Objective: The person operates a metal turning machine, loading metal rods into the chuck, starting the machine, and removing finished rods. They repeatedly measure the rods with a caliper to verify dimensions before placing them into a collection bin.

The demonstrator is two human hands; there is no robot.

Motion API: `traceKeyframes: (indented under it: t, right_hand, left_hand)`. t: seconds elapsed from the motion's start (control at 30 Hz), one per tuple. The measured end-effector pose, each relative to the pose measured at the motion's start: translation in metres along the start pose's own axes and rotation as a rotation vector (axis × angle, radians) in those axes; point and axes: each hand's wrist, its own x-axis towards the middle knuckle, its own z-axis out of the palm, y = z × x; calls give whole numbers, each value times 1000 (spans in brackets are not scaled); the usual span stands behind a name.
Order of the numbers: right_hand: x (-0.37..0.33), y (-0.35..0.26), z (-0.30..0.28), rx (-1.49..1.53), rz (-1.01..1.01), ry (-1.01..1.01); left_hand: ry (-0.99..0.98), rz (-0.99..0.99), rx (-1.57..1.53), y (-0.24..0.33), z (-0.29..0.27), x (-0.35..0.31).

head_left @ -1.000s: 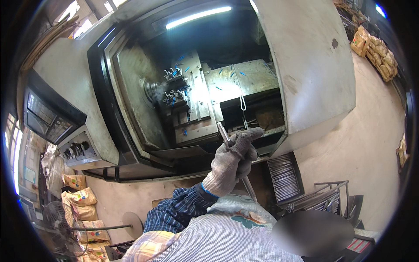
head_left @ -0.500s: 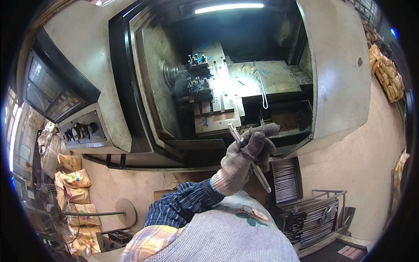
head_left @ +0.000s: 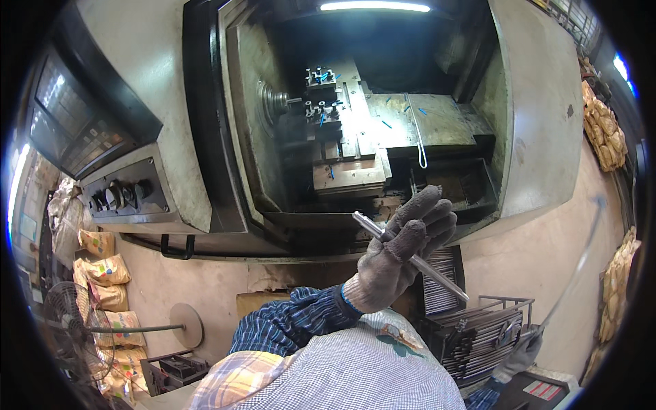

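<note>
My left hand (head_left: 400, 256), in a grey-palmed knit glove, holds a shiny metal rod (head_left: 437, 279) with stepped ends. The thumb clamps it across the palm while the other fingers stretch out, in front of the lathe's open bay. At the lower right, my gloved right hand (head_left: 521, 355) grips a long thin stick (head_left: 572, 280), smeared by motion, with a bluish far tip. Inside the lathe (head_left: 540, 137) are the chuck (head_left: 273, 100), with a short bright piece protruding, and tool blocks (head_left: 322, 119) scattered with blue bits.
Below the machine stand a bin of metal rods (head_left: 443, 285) and a dark rack with more rods (head_left: 485, 348). The control panel (head_left: 126, 195) is at left. A fan (head_left: 72, 328) and yellowish sacks (head_left: 109, 270) stand lower left; more sacks (head_left: 603, 126) line the right.
My right hand has come into view at the lower right with the thin stick. My left hand has shifted slightly right with the rod, its fingers straightening. The view has shifted slightly.
</note>
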Motion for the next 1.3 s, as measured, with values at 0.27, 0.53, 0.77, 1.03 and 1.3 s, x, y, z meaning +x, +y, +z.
traceKeyframes:
  t: [0.27, 0.53, 0.77, 1.03, 1.3]
  right_hand:
    - [10, -190, 132, -139, -220, -771]
    - [-8, -239, 222, -166, -592, -1148]
    - [-17, -246, 257, -135, -642, -1278]
    - [-23, -263, 277, -140, -754, -1300]
    - [-33, -283, 295, -220, -749, -1299]
  left_hand:
    - [152, 156, -54, 37, -6, -38]
    - [317, 380, -108, 74, -17, -82]
    - [394, 453, -108, 88, -23, -105]
    - [422, 460, -102, 99, -32, -106]
    - [441, 399, -77, 122, -53, -102]
